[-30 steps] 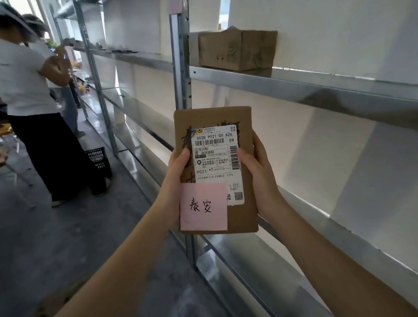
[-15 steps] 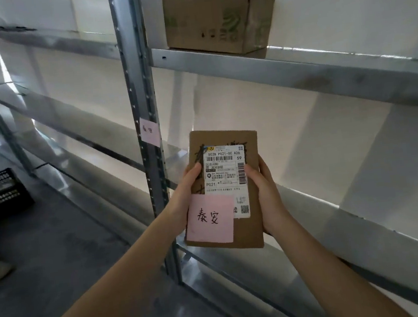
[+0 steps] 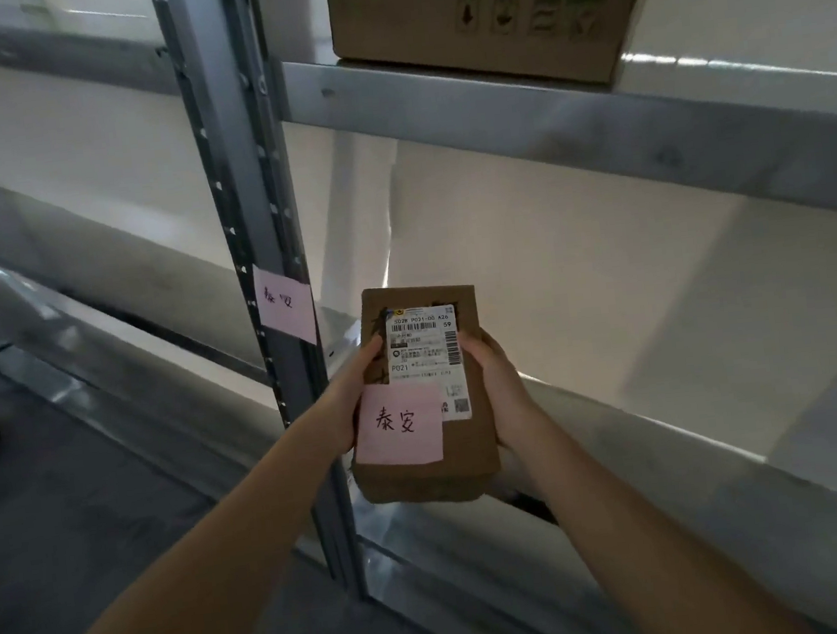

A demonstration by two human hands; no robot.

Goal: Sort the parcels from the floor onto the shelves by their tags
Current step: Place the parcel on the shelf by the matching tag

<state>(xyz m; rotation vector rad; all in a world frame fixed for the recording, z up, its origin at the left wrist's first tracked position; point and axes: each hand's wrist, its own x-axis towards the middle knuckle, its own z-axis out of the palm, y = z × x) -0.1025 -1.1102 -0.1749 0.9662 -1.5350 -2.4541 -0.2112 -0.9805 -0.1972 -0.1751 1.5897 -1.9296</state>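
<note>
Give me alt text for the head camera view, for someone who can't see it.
Two bare hands, left hand and right hand, hold a brown parcel bearing a pink tag before a metal shelf. A similar pink note marks the upright post; a cardboard box sits above.

A parcel storeroom is showing here. Grey steel shelving (image 3: 566, 120) is filling twelve to three o'clock, carrying a brown cardboard carton (image 3: 487, 5). A pink handwritten paper tag (image 3: 285, 305) is sticking to its perforated metal upright (image 3: 242, 180).
</note>
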